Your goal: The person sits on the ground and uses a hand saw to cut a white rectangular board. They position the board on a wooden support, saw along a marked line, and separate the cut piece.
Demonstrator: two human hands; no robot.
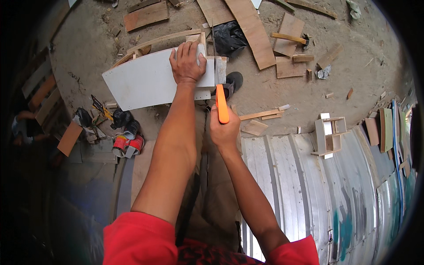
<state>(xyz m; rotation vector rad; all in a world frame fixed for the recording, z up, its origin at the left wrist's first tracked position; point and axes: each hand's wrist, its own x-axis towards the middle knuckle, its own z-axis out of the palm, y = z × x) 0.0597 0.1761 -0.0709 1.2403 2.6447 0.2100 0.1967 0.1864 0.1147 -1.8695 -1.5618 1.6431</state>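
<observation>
My left hand point(187, 66) presses down on a white panel point(139, 86), its fingers spread toward the far edge. Beneath the panel shows a pale wooden frame point(170, 37) with a curved far side. The orange handle point(222, 108) of a hand saw is gripped in my right hand point(224, 131). Its thin blade, seen nearly edge-on, runs away from me across the right end of the white-faced piece. To the right of the blade juts a short whitish end of board point(221, 70). A dark shoe point(234, 82) is just beyond that end.
A black plastic bag point(229, 35) and a long plywood strip point(251, 33) lie beyond the saw. Farther right is a hammer point(289, 38) among wood offcuts. Corrugated metal sheeting point(304, 185) carries a small wooden frame point(329, 137). Cans point(128, 145) stand at left; another person point(26, 126) is at far left.
</observation>
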